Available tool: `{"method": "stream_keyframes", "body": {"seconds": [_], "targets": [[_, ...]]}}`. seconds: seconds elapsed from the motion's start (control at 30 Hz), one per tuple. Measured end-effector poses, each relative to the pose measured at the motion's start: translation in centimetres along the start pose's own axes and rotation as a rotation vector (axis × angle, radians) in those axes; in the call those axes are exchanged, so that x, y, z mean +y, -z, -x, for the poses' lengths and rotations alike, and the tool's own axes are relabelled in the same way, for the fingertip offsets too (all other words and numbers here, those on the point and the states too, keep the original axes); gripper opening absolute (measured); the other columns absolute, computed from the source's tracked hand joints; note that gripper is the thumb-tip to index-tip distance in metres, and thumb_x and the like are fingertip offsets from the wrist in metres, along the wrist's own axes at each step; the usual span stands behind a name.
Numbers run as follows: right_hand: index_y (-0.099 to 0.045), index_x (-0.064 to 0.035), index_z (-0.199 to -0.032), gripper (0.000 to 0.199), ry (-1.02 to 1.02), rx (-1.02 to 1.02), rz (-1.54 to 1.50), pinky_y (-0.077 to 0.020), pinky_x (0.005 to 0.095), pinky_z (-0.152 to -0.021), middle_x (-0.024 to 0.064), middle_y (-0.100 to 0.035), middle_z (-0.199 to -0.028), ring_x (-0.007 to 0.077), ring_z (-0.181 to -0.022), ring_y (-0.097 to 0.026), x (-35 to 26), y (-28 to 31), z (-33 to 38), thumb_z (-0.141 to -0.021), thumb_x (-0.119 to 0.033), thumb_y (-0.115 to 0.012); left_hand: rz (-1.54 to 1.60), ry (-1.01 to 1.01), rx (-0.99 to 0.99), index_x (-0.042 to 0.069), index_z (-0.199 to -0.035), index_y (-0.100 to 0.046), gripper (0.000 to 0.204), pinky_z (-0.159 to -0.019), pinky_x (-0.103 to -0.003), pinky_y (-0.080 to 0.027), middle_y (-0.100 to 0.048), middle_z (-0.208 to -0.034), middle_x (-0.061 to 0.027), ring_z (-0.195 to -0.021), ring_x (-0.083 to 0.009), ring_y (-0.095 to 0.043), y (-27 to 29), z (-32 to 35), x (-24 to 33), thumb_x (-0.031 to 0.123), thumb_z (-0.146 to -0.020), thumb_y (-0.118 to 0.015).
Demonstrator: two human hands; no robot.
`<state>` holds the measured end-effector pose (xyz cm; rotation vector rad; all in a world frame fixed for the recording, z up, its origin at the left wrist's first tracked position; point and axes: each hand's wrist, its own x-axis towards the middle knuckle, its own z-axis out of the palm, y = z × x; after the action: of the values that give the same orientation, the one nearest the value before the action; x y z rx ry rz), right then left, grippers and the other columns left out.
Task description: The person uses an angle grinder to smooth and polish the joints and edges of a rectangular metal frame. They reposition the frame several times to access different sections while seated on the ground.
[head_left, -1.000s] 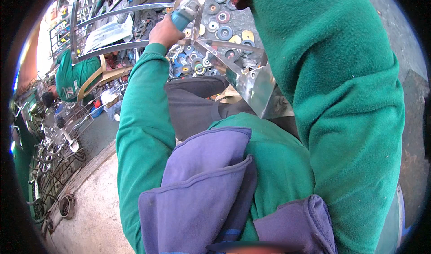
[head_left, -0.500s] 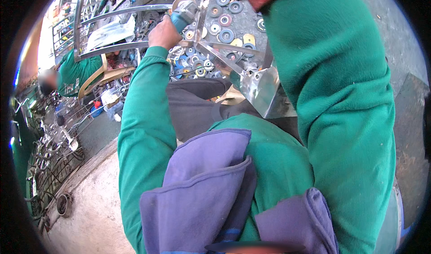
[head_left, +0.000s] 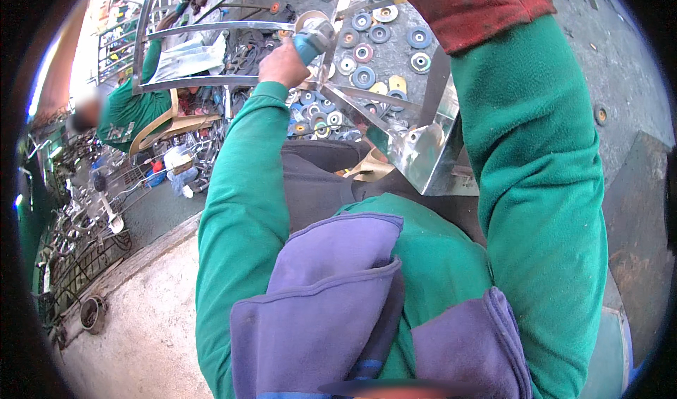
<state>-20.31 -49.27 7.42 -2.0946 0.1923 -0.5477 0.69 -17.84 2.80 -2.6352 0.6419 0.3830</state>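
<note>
The angle grinder, with a blue-green body and a round disc at its head, is at the top of the picture, a little left of the middle, and its disc is against the shiny metal frame made of polished bars and flat plates. The left hand is closed around the grinder body; the fingers are wrapped tight on it, and the green sleeve runs down from the wrist to the lower edge. The right hand is not seen: the right arm goes up on the right side, and a red cuff covers its end at the top rim, so it cannot be told if those fingers are open or closed, or what they hold. Behind the grinder many used round discs, blue, grey, yellow and orange, lie spread on the dark grey floor. No package or sign can be read in this view; only a crumpled silver sheet lies behind the curved bars at the upper left. Near it another person in a green top sits beside a pale wooden chair. At the left rim there are wire racks and metal scrap, and below them a pale concrete ground. A folded purple cloth hangs on the person's chest.
</note>
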Motion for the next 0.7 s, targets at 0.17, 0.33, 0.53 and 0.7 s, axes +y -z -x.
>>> {"method": "stream_keyframes", "body": {"seconds": [0.17, 0.33, 0.53, 0.7], "targets": [[-0.077, -0.0045, -0.116, 0.037, -0.025, 0.021, 0.031, -0.0586, 0.0386, -0.087, 0.012, -0.078, -0.101, 0.0259, -0.094, -0.073, 1.4, 0.5, -0.7, -0.096, -0.035, -0.071, -0.008, -0.003, -0.013, -0.002, -0.134, -0.056, 0.063, -0.099, -0.051, -0.06, -0.075, -0.123, -0.0273, -0.114, -0.0424, -0.075, -0.3, 0.0, 0.5, 0.021, -0.079, -0.077], [-0.077, -0.0043, -0.117, 0.037, -0.035, 0.043, 0.059, -0.0586, 0.0385, -0.088, 0.012, -0.078, -0.101, 0.0256, -0.094, -0.073, 2.1, 1.2, -1.4, -0.096, -0.035, -0.071, 0.007, 0.02, -0.033, -0.002, -0.134, -0.057, 0.061, -0.101, -0.05, -0.059, -0.075, -0.123, -0.0265, -0.115, -0.0418, -0.075, 0.1, 0.2, 0.7, 0.019, -0.079, -0.076], [-0.077, -0.0042, -0.117, 0.037, -0.031, 0.062, 0.083, -0.0586, 0.0383, -0.088, 0.0118, -0.078, -0.101, 0.0254, -0.094, -0.073, 2.4, 2.1, -2.2, -0.096, -0.034, -0.071, 0.139, 0.135, 0.003, -0.001, -0.133, -0.058, 0.073, -0.103, -0.049, -0.058, -0.074, -0.125, -0.0278, -0.119, -0.042, -0.073, 1.6, 0.9, 0.0, 0.033, -0.075, -0.087], [-0.077, -0.004, -0.117, 0.037, -0.017, 0.077, 0.091, -0.0586, 0.0382, -0.088, 0.0118, -0.078, -0.101, 0.0251, -0.094, -0.073, 2.7, 2.6, -2.6, -0.096, -0.034, -0.071, 0.273, 0.147, 0.07, 0.0, -0.131, -0.059, 0.08, -0.104, -0.049, -0.057, -0.074, -0.124, -0.029, -0.119, -0.0429, -0.072, 3.7, 0.9, -1.3, 0.04, -0.07, -0.093]]}}
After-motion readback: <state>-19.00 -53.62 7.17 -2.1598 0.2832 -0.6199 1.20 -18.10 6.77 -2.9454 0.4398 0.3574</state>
